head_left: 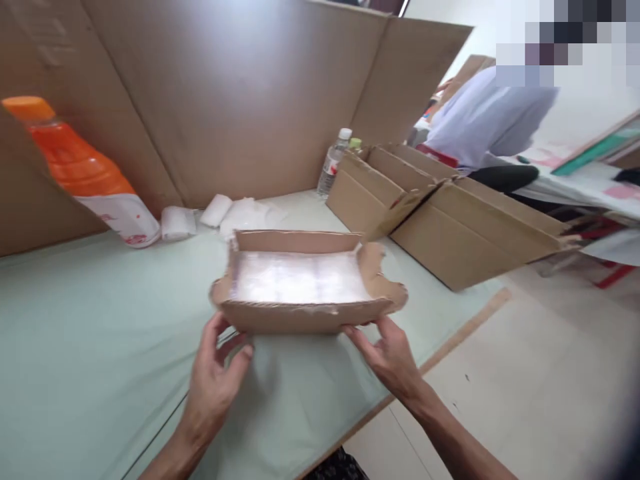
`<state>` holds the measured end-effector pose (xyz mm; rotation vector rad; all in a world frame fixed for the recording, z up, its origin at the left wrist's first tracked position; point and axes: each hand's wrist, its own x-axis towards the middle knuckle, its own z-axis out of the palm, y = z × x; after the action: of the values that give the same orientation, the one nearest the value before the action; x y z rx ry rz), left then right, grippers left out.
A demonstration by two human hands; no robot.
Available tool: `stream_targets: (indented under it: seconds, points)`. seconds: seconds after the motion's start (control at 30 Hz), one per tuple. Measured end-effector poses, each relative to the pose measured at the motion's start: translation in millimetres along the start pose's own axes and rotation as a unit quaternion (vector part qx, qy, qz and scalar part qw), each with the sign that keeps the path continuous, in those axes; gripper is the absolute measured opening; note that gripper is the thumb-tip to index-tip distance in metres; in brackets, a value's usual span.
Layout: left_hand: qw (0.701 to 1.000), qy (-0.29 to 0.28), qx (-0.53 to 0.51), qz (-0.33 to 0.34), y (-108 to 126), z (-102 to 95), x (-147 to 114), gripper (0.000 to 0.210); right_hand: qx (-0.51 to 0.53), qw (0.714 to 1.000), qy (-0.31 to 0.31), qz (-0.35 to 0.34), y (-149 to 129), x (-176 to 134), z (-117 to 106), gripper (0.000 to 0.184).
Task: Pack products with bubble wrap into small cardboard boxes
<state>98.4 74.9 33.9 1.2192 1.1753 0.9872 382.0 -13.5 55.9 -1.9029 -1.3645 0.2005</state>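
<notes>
A small open cardboard box (pixel 305 319) is in front of me over the green-covered table, its end flaps uneven at the top. Clear plastic-wrapped packs (pixel 300 279) lie inside it, bright with glare. My left hand (pixel 220 370) curls at the box's near left corner, fingers against its lower side and thumb held apart from it. At the near right corner, my right hand (pixel 387 350) grips the bottom edge, with some fingertips hidden under the box. Whether the box rests on the table or is slightly lifted, I cannot tell.
A tall cardboard panel (pixel 250 100) stands behind. An orange-capped bottle (pixel 100 177) and white rolls (pixel 179 223) are at the left. A water bottle (pixel 333 163) stands beside divided cardboard boxes (pixel 450 227). A person (pixel 495 120) sits beyond the table's right edge.
</notes>
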Motion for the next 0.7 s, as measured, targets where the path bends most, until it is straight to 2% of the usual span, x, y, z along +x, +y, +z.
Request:
stream_targets:
  seconds: [0.1,0.17,0.27,0.33,0.43,0.53,0.7]
  points:
    - [0.986,-0.153,-0.025,0.054,13,84.9,32,0.071,-0.054,0.988,0.111,0.094,45,-29,-41,0.041]
    - [0.966,-0.240,-0.033,0.087,16,141.9,52,0.083,-0.056,0.973,0.161,0.153,68,-45,-58,0.046]
    - [0.951,-0.291,0.027,0.099,11,215.1,59,0.104,-0.020,0.960,0.188,0.208,92,-61,-69,0.065]
    - [0.928,-0.350,0.064,0.110,4,249.7,52,0.109,0.003,0.958,0.178,0.225,105,-65,-71,0.073]
    - [0.894,-0.416,0.096,0.139,-2,280.3,41,0.109,0.038,0.962,0.170,0.210,125,-61,-69,0.075]
    - [0.887,-0.416,0.118,0.161,-3,296.4,44,0.108,0.064,0.966,0.182,0.172,144,-47,-68,0.074]
    - [0.885,-0.417,0.118,0.168,-4,316.9,63,0.108,0.081,0.966,0.190,0.157,161,-23,-68,0.075]
